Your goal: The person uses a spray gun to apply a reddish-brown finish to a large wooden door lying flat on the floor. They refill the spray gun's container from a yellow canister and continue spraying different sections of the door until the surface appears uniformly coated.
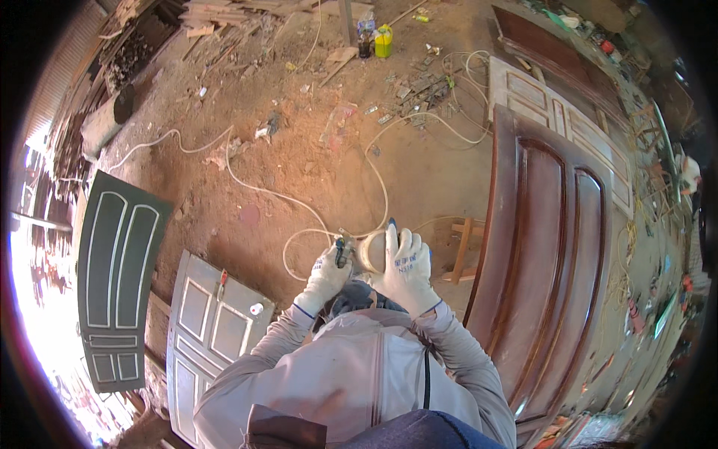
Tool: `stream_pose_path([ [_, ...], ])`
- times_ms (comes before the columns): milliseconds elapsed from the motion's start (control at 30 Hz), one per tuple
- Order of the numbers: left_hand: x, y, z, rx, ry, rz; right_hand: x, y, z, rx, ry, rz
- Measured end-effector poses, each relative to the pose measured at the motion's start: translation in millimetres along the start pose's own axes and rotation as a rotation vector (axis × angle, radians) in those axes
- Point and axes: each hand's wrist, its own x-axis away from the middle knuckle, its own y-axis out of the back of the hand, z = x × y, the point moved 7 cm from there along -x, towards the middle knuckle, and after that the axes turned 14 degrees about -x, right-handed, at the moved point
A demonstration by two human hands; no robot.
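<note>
The left hand [327, 273] is closed around a dark handle [341, 253], long axis roughly fore-and-aft, its pointing end unclear. The right hand [408, 268] clasps a round pale cup [372, 252] just beside it, above the dirt floor [299, 168].

The left gloved hand [327, 275] grips a hose-fed spray gun [342, 251], and the right gloved hand [406, 268] is wrapped around its pale round cup [371, 252]. A pale hose [262, 189] loops across the dirt floor [299, 168], near whose far edge stands a yellow-green jug [384, 42]. On the grey panelled door [196, 334], a red-handled tool [223, 278] lies by the top edge, with a white roll [256, 308] near the upper right corner. A glossy brown door [550, 262] stands at the floor's right side, a dark green door [120, 277] at its left.
</note>
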Motion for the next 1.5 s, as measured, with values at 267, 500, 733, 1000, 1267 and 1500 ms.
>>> stream_pose_path([
  [267, -123.3, 13.1, -38.4, 0.374, 0.186, 0.039, -162.1, 12.5, -54.4, -0.249, 0.206, 0.049],
  [500, -318.2, 19.7, -48.4, 0.458, 0.040, 0.548, -320.1, 21.3, -94.3, -0.181, 0.592, 0.373],
  [733, -502.0, 60.7, -119.8, 0.132, -0.418, 0.718, -427.0, 24.6, -106.9, 0.322, 1.170, 0.521],
  [1000, -665.1, 94.8, -105.2, 0.082, -0.320, 0.261, -632.8, 129.7, -218.1, 0.094, 0.959, 0.510],
  [1267, -779.7, 85.5, -132.6, 0.251, -0.105, -0.067, -852.5, 144.4, -396.7, -0.463, 0.234, 0.259],
  [1500, -840.0, 125.3, -247.2, 0.231, 0.027, 0.065, -937.0, 28.3, -387.7, -0.399, 0.131, 0.702],
])
